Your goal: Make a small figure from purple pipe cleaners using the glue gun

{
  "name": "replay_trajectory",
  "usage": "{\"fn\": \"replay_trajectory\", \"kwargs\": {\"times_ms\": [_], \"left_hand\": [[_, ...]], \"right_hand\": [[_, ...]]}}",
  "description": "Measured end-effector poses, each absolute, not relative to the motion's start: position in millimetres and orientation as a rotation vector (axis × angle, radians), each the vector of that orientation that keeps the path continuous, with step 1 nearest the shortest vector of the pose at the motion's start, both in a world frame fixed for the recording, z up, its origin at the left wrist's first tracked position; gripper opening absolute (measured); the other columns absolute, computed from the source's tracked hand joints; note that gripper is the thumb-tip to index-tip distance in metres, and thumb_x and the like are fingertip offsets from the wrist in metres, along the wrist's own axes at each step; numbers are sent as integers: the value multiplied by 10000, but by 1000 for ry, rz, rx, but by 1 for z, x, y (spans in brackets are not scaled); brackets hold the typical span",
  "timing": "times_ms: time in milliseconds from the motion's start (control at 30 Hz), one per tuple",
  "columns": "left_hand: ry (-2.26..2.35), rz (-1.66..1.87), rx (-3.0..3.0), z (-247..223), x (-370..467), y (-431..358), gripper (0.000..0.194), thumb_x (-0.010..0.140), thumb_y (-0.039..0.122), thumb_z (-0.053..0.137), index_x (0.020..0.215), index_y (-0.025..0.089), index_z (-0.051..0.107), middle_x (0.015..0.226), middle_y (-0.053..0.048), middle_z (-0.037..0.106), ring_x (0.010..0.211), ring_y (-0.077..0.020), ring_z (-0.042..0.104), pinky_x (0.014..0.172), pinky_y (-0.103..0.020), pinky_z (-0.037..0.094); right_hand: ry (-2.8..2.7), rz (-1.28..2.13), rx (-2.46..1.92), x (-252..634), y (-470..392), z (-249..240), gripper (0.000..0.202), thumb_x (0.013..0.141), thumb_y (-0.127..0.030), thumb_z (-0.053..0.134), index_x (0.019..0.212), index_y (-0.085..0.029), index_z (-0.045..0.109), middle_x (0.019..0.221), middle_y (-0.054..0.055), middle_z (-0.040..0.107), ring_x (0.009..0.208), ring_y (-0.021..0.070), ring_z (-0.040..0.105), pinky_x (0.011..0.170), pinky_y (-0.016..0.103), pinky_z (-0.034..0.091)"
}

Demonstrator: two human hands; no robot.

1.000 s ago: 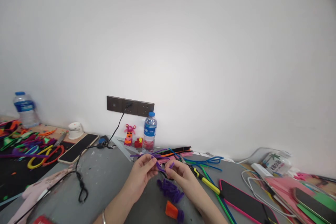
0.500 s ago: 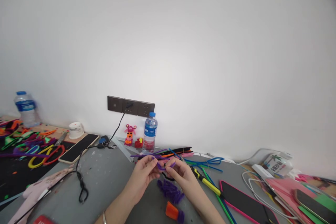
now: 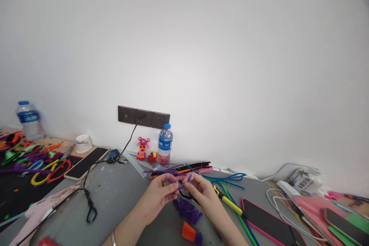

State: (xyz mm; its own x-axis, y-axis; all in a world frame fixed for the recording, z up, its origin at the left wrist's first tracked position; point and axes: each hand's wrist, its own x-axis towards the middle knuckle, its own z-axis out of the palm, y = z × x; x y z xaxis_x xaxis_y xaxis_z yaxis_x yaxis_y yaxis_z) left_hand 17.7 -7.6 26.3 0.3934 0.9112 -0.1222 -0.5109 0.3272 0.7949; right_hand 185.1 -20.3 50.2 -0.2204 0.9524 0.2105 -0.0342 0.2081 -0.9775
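Between my two hands, above the grey table, is a short bent purple pipe cleaner [image 3: 181, 187]. My left hand [image 3: 161, 192] pinches it from the left, thumb against fingers. From the right, my right hand [image 3: 201, 192] pinches its other side, so both hands are closed. Below them on the table lies a bunch of coiled purple pipe cleaners [image 3: 188, 211]. Nearer to me is an orange piece [image 3: 188, 231] with a purple end. A black cord passes beneath my right fingers; the fingertips partly hide the pipe cleaner.
A water bottle [image 3: 165, 147] and a small pink-orange figure [image 3: 141, 149] stand by the wall. Loose pipe cleaners [image 3: 227, 178] lie behind my hands. On the right are a yellow-black tool [image 3: 230, 203] and a pink-edged phone [image 3: 271, 221]; on the left, another phone [image 3: 86, 163] and scissors [image 3: 59, 170].
My hands have drawn slightly closer together around the purple pipe cleaner. Its ends now point up more, in a V-like bend. Things on the table stay put.
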Motion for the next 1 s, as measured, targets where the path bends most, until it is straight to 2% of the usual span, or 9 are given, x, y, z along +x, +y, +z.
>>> {"fn": "replay_trajectory", "kwargs": {"times_ms": [133, 267, 400, 533, 767, 1000], "left_hand": [[654, 1010, 804, 28, 18, -10, 326, 584, 247, 876, 764, 132, 630, 633, 22, 622, 585, -75, 563, 603, -201, 467], [697, 998, 859, 33, 19, -12, 357, 545, 263, 885, 740, 128, 619, 625, 14, 636, 562, -77, 549, 578, -204, 445], [720, 944, 923, 31, 18, -11, 352, 547, 256, 869, 724, 131, 591, 611, 8, 647, 555, -86, 553, 567, -213, 443], [719, 854, 1028, 28, 14, -10, 360, 560, 205, 844, 770, 148, 558, 635, 2, 674, 565, -106, 586, 568, -231, 466], [603, 677, 1129, 22, 13, -13, 545, 503, 180, 869, 806, 210, 416, 618, 14, 702, 507, -123, 618, 532, -235, 481], [606, 557, 1150, 23, 7, -16, 615, 506, 200, 872, 922, 217, 419, 623, 11, 702, 540, -151, 643, 565, -267, 504]], "right_hand": [[-1450, 1217, -903, 185, -20, 51, 313, 794, -471, 669, 764, -163, 625, 708, 9, 569, 668, 158, 516, 655, 278, 423], [-1435, 1195, -918, 186, -20, 49, 300, 751, -457, 714, 753, -165, 648, 692, 14, 606, 603, 142, 512, 590, 261, 423], [-1473, 1182, -933, 189, -20, 46, 285, 723, -444, 739, 736, -169, 665, 683, 24, 644, 610, 156, 554, 591, 264, 437], [-1522, 1203, -920, 191, -21, 45, 237, 734, -400, 743, 717, -172, 679, 677, 20, 648, 624, 157, 560, 603, 265, 440], [-1624, 1385, -844, 189, -28, 54, 116, 708, -304, 783, 676, -198, 747, 720, 21, 662, 702, 178, 591, 679, 300, 454], [-1640, 1536, -755, 184, -31, 47, 73, 707, -284, 780, 721, -213, 767, 833, 48, 717, 814, 213, 650, 771, 338, 484]]}}
